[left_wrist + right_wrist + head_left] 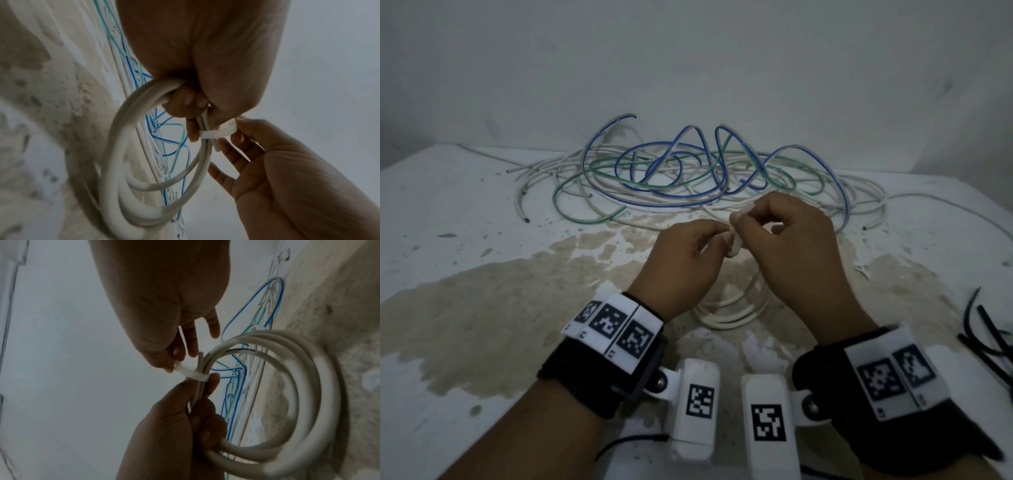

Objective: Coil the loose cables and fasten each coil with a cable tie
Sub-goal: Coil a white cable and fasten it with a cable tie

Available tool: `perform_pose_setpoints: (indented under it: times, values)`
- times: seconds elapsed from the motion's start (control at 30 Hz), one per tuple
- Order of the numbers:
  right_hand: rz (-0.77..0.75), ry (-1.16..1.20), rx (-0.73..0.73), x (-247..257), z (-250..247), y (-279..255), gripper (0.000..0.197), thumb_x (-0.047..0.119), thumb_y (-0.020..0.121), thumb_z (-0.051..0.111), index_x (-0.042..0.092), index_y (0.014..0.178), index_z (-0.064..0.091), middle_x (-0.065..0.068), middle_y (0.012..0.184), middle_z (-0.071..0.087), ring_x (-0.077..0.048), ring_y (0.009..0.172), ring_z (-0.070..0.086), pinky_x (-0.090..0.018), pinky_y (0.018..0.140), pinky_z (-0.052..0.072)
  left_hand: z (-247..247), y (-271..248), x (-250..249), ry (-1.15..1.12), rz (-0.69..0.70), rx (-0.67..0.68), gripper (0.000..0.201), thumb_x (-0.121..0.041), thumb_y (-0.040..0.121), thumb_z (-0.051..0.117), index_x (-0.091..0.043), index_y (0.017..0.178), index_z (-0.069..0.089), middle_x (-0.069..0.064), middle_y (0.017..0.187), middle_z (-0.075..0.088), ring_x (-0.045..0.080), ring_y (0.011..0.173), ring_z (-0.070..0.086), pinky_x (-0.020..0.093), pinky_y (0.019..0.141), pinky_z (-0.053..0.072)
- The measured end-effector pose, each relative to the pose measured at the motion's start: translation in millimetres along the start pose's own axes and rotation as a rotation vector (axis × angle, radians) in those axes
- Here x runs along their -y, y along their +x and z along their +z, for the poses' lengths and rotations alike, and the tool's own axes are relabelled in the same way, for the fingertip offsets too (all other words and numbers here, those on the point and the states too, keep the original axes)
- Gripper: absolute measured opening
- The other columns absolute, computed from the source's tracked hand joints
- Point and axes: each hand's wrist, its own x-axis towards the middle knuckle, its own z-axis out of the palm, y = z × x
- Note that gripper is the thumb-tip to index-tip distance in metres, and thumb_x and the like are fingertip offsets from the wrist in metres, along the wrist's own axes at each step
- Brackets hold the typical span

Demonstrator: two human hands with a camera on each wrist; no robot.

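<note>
A coil of white cable (732,310) hangs in front of me over the stained table. My left hand (702,245) grips the top of the white coil (123,146), with its fingers curled round the bunched strands. A white cable tie (218,131) is looped round that bunch. My right hand (748,221) pinches the white tie (195,375) between thumb and fingers, just beside the left hand; the tie's thin tail sticks up past the right hand's fingers (192,344). In the right wrist view the white coil (298,386) shows several turns.
A tangle of loose white, blue and green cables (688,171) lies at the back of the white table (465,240), against the wall. Several black cable ties (988,337) lie at the right edge. Brown stains cover the table's middle.
</note>
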Motion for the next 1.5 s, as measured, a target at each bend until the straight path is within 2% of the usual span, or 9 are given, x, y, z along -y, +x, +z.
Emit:
perform_pose_setpoints:
  times: [0.1,0.27,0.47,0.63,0.87,0.97,1.23,1.33,1.5]
  values:
    - [-0.046,-0.005,-0.010,-0.8,0.1,-1.9,0.017,0.013,0.082,0.068,0.021,0.069,0.061,0.012,0.072,0.062,0.005,0.077,0.055,-0.002,0.067,0.034,1.1,-1.4,1.1,0.012,0.037,-0.043,0.029,-0.028,0.088,0.047,-0.014,0.087,0.072,-0.009,0.082,0.069,0.000,0.079,0.062,0.013,0.070,0.046]
    - [-0.090,-0.105,0.057,-7.1,2.6,2.1,0.011,0.017,0.079,0.065,0.023,0.071,0.061,0.003,0.079,0.064,-0.006,0.079,0.054,-0.007,0.072,0.035,2.5,-3.0,3.3,0.030,0.070,-0.063,0.029,-0.025,0.087,0.048,-0.013,0.092,0.074,-0.005,0.081,0.071,0.004,0.079,0.064,0.018,0.071,0.048]
    - [-0.117,-0.102,0.115,-14.6,-4.7,5.5,0.019,0.016,0.084,0.062,0.017,0.065,0.065,0.011,0.066,0.059,-0.001,0.072,0.056,-0.009,0.065,0.036,3.6,-2.1,-1.7,-0.057,-0.035,-0.034,0.018,-0.019,0.096,0.048,-0.019,0.092,0.066,-0.011,0.069,0.060,0.000,0.056,0.053,0.017,0.057,0.042]
    - [-0.146,-0.081,0.037,-13.7,-1.9,5.2,0.015,0.018,0.085,0.062,0.014,0.075,0.072,-0.002,0.067,0.067,-0.014,0.066,0.060,-0.033,0.067,0.046,3.0,-2.4,-3.9,-0.218,-0.158,0.009,0.021,-0.020,0.101,0.041,-0.028,0.092,0.058,-0.012,0.051,0.048,0.003,0.041,0.036,0.027,0.051,0.029]
    - [-0.113,0.024,0.040,-11.5,-1.4,5.7,0.010,0.013,0.083,0.062,0.013,0.080,0.072,-0.003,0.074,0.071,-0.016,0.070,0.067,-0.041,0.070,0.055,0.4,-2.8,-6.9,-0.217,-0.126,0.058,0.006,-0.033,0.098,0.045,-0.029,0.100,0.050,-0.012,0.067,0.059,-0.001,0.044,0.043,0.026,0.052,0.033]
    - [-0.137,0.016,0.075,-12.5,-1.7,5.7,0.013,0.012,0.084,0.059,0.011,0.083,0.072,-0.003,0.077,0.071,-0.015,0.072,0.067,-0.038,0.072,0.054,-0.3,-2.9,-8.6,-0.240,-0.128,0.064,0.006,-0.030,0.098,0.046,-0.035,0.099,0.049,-0.009,0.070,0.058,-0.004,0.045,0.045,0.024,0.051,0.032]
    - [-0.314,-0.072,-0.088,-7.1,-10.4,7.7,0.009,0.005,0.086,0.060,0.009,0.086,0.068,0.006,0.081,0.059,-0.003,0.079,0.053,-0.007,0.075,0.038,0.3,-0.9,-7.8,-0.233,-0.161,0.086,0.010,-0.027,0.095,0.054,-0.034,0.087,0.053,-0.006,0.078,0.061,-0.002,0.043,0.043,0.026,0.051,0.031]
    - [-0.189,0.049,-0.003,-6.0,-7.3,4.5,0.014,0.008,0.090,0.057,0.020,0.084,0.063,0.004,0.073,0.060,-0.007,0.070,0.054,-0.011,0.066,0.039,-0.5,-1.8,-8.3,-0.305,-0.192,0.085,0.011,-0.022,0.096,0.053,-0.029,0.087,0.056,-0.012,0.067,0.060,-0.001,0.042,0.041,0.023,0.048,0.032]
    - [-0.170,0.071,0.030,-6.4,-4.9,4.0,0.015,0.008,0.091,0.057,0.015,0.078,0.061,-0.001,0.071,0.062,-0.009,0.070,0.059,-0.015,0.065,0.044,-3.6,-2.5,-5.5,-0.392,-0.289,0.064,0.008,-0.014,0.097,0.050,-0.018,0.090,0.049,0.001,0.073,0.055,0.012,0.043,0.038,0.025,0.047,0.032]
